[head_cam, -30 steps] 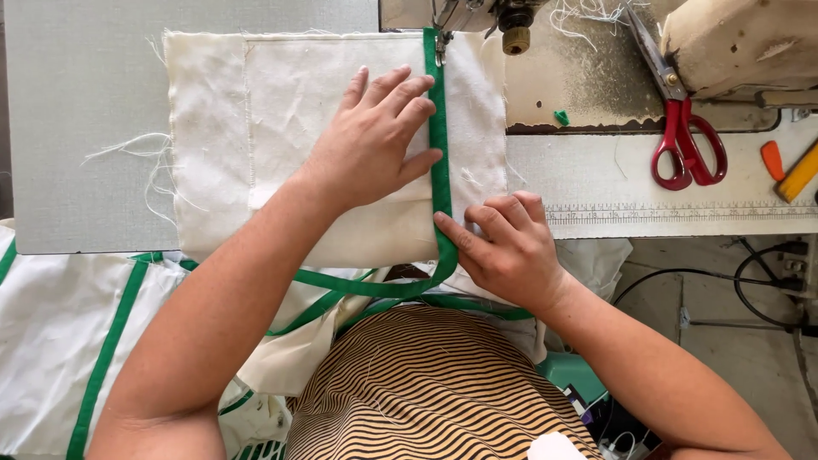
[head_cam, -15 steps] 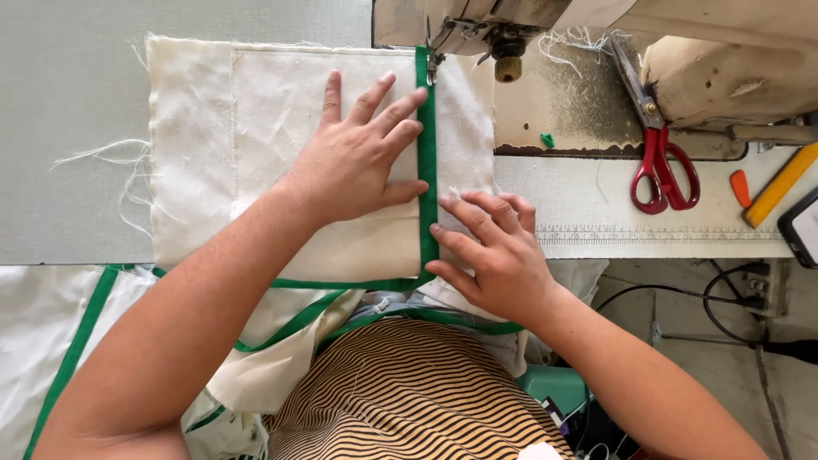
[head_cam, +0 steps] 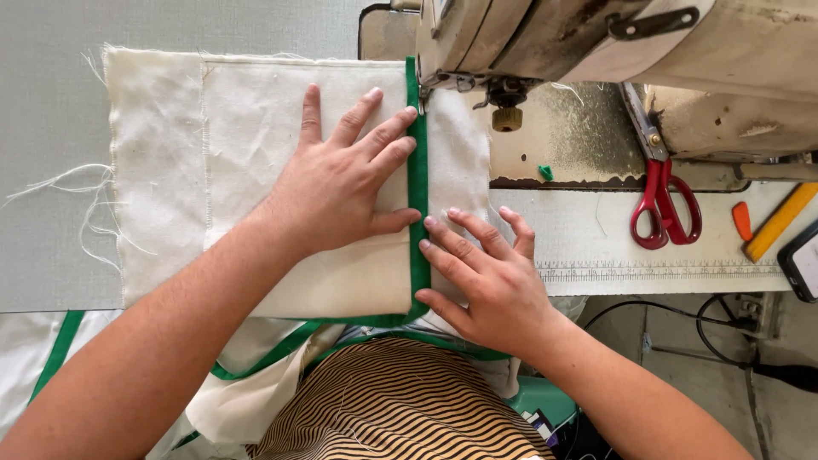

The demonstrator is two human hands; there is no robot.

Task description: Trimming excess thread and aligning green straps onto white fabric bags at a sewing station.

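Observation:
A cream fabric piece (head_cam: 221,162) lies flat on the grey sewing table, with a green binding strip (head_cam: 417,179) running up its right side to the presser foot (head_cam: 434,81) of the sewing machine. My left hand (head_cam: 341,183) presses flat on the fabric, fingertips against the green strip. My right hand (head_cam: 486,277) rests on the fabric just right of the strip, fingers spread and touching it. Neither hand grips anything.
The cream sewing machine body (head_cam: 648,51) fills the top right. Red-handled scissors (head_cam: 660,192) lie on the machine bed, with an orange piece (head_cam: 743,221), a yellow ruler (head_cam: 780,221) and a phone (head_cam: 805,260) at the right edge. More fabric with green strips hangs over my lap (head_cam: 256,375).
The fabric and both hands have shifted up toward the needle, and the view has moved closer. The green strip now reaches under the presser foot.

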